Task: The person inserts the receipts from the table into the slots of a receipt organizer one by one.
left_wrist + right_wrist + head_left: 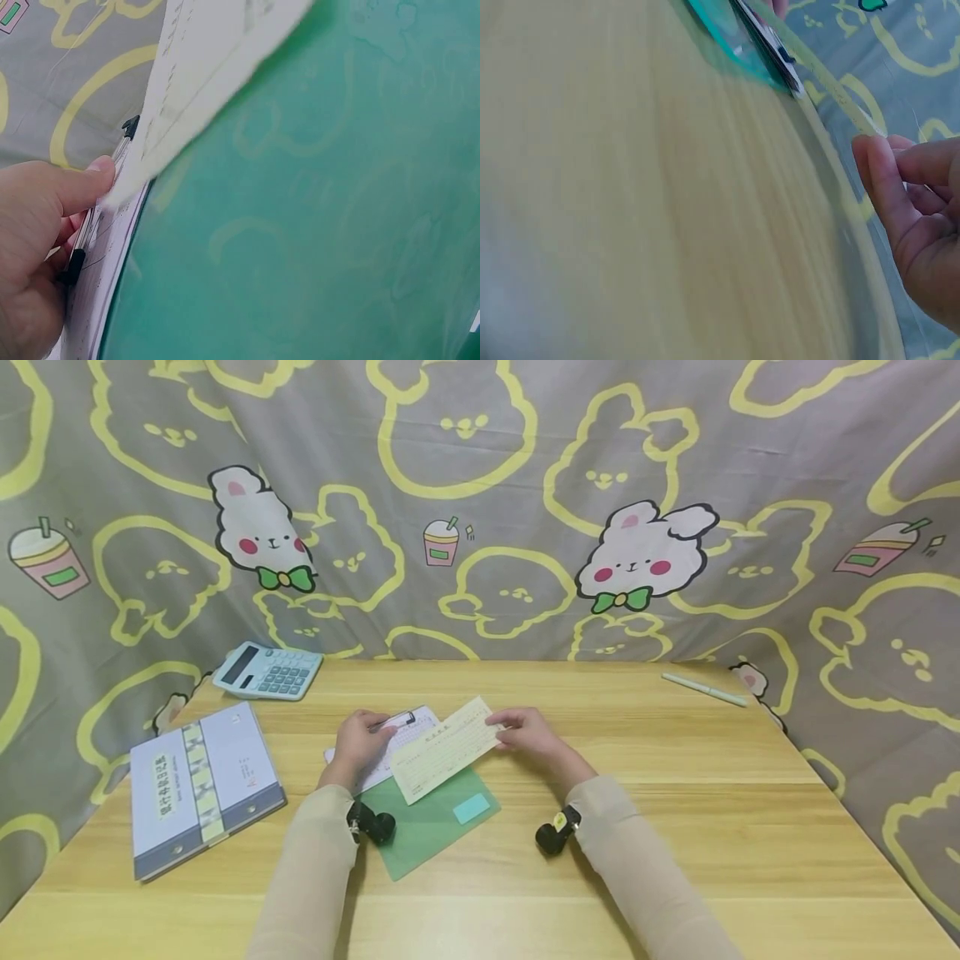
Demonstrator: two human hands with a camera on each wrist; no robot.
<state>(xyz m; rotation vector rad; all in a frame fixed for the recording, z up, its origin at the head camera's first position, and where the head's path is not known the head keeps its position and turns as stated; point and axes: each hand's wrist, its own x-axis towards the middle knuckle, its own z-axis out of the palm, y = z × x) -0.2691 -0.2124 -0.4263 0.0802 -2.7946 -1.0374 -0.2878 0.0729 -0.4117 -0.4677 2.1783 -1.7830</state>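
My right hand [534, 737] pinches the right end of a pale yellow printed slip [442, 753] between thumb and fingers. The slip is tilted and raised off the table, as its thin edge [829, 79] shows in the right wrist view. My left hand [358, 745] holds a small clipboard with printed sheets [372, 770] by its clip end, thumb beside the metal clip [77, 264]. In the left wrist view the slip's near corner [139, 180] hangs close to the thumb; I cannot tell whether they touch. A translucent green folder [427, 831] with a light blue label lies beneath, partly covered.
A light blue calculator [281, 675] stands at the back left. Nearer, a thick lilac binder [240, 752] lies at the left. A pale green pen [703, 689] rests at the back right. A patterned curtain [517, 527] hangs behind the wooden table [675, 860].
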